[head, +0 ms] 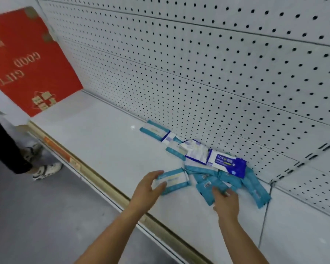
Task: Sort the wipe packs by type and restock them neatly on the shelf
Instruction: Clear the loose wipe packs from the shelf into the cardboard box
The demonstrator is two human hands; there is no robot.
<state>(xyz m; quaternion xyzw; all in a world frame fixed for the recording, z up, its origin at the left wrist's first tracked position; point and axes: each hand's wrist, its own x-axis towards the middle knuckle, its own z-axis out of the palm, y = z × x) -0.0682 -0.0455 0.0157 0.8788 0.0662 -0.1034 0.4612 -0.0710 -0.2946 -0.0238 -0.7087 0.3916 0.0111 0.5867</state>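
Head view, one frame. Left hand [151,189] holds a teal-white pack [176,180] by its near-left end. The thumb lies on the top edge and the fingers [160,185] curl round the lower edge, so the pack is pinched between them. The rest of that pack extends to the right, clear of the fingers and close to the shelf [107,141] surface. Contact with the shelf cannot be confirmed.

Right hand [226,201] reaches into the pile [231,180]. Its fingertips rest on a teal pack with a barcode [206,189], which lies flat under them. Whether the fingers grip it or only touch it cannot be told, since the hand hides their tips.

The pile sits unsorted on the shelf against the pegboard [198,63]. Teal packs overlap at angles, and a blue pack [229,162] marked 75% lies on top at the rear. More packs [152,130] trail leftward along the pegboard foot, apart from both hands.

Other items noted: a red box [27,63] at the shelf's left end, and another person's shoes [48,169] on the floor beside it.
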